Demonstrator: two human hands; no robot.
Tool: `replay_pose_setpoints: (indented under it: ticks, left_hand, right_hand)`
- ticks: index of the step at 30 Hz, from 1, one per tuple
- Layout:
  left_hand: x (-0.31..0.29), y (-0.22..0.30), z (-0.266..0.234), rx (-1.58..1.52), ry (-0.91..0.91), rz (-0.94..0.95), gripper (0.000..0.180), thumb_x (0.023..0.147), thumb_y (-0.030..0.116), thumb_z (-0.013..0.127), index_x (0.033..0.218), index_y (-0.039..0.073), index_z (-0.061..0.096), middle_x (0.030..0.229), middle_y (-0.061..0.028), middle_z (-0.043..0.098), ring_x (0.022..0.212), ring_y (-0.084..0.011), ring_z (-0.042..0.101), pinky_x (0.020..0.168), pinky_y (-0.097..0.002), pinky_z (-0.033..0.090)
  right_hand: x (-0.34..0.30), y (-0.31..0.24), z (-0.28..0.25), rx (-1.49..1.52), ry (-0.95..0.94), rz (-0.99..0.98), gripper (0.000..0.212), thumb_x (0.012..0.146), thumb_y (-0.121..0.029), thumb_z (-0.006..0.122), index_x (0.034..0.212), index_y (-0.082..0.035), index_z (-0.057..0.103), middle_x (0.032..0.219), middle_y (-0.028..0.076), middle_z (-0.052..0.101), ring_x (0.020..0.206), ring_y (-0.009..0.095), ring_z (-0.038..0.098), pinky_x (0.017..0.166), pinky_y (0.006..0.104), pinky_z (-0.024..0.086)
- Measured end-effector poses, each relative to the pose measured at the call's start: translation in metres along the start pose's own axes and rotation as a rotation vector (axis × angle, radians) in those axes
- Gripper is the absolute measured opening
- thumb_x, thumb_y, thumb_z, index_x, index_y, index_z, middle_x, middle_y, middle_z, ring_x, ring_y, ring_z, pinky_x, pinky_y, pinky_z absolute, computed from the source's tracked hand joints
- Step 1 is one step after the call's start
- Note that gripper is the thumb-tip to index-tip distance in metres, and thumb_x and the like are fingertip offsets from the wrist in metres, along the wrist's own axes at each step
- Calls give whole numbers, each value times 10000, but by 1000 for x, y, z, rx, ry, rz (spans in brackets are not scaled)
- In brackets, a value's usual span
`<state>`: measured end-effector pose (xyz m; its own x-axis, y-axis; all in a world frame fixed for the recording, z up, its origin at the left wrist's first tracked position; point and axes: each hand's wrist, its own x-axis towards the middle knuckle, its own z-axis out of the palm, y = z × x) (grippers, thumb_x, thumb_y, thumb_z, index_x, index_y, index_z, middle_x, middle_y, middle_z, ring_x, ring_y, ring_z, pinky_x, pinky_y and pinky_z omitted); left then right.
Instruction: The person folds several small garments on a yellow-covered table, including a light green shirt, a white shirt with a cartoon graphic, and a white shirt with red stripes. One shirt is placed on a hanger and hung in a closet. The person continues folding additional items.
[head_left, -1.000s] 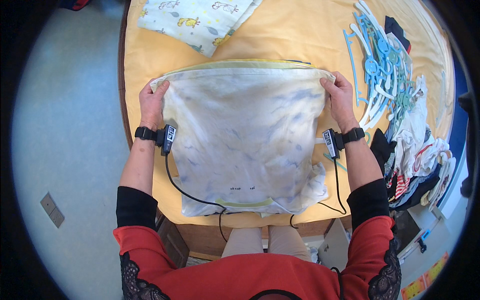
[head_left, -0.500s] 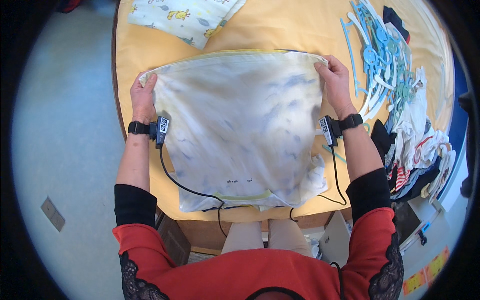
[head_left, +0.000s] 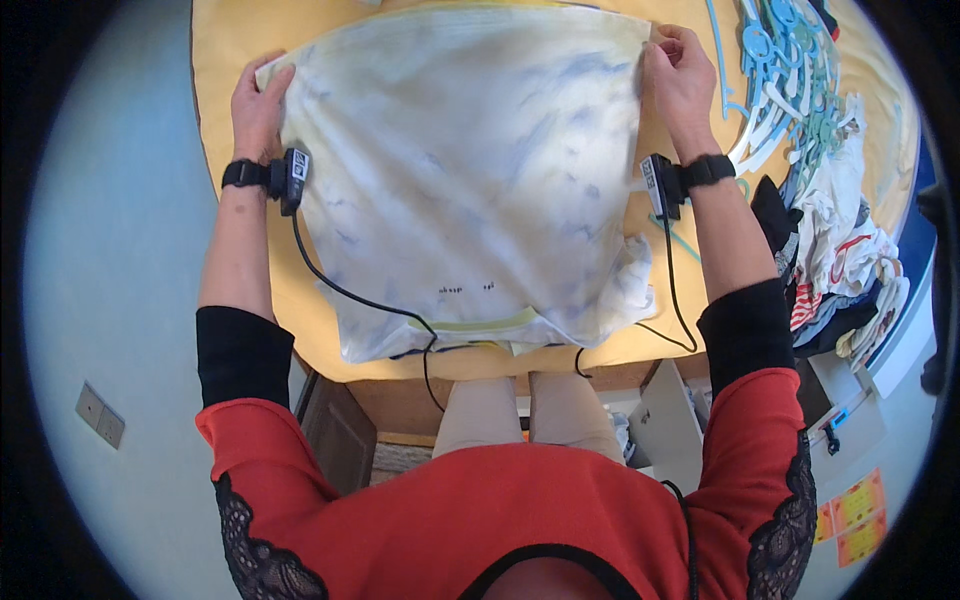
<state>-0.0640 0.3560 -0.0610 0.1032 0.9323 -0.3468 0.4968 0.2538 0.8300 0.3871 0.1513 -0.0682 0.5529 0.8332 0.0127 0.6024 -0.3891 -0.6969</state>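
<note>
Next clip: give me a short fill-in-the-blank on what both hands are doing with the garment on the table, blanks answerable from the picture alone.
1. The pale white garment with faint blue marbling lies spread flat on a table covered in ____ cloth.
2. The left hand and the right hand each grip a far ____ of the garment.
3. A pile of light blue plastic ____ lies to the right of the right hand.
4. Each wrist carries a black ____ with a small cabled device.

Missing words: yellow; corner; hangers; band

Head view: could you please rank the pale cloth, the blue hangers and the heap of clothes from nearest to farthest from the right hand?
1. Pale cloth, in the right hand's grip.
2. Blue hangers, just right of it.
3. Heap of clothes, lower right.
</note>
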Motion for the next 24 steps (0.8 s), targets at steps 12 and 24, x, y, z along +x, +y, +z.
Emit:
replay_pose_setpoints:
  ticks: [12,24]
  left_hand:
    - [-235,-49,-86,363,-109,-71,672,892,100,722,1485,64,407,1250,-57,597,1134,-195,570,1005,-349,474]
    - [-329,-172,-81,-25,129,-458,138,932,143,699,1030,66,640,792,1,634,681,-101,583,612,-276,491]
  right_hand:
    - [-211,-65,-69,-176,-862,-346,266,845,-54,640,1107,-93,627,832,141,565,790,346,614,671,432,509]
    - [-358,13,-128,-35,-349,519,266,904,2,611,1167,0,645,1006,109,684,907,191,643,826,325,515]
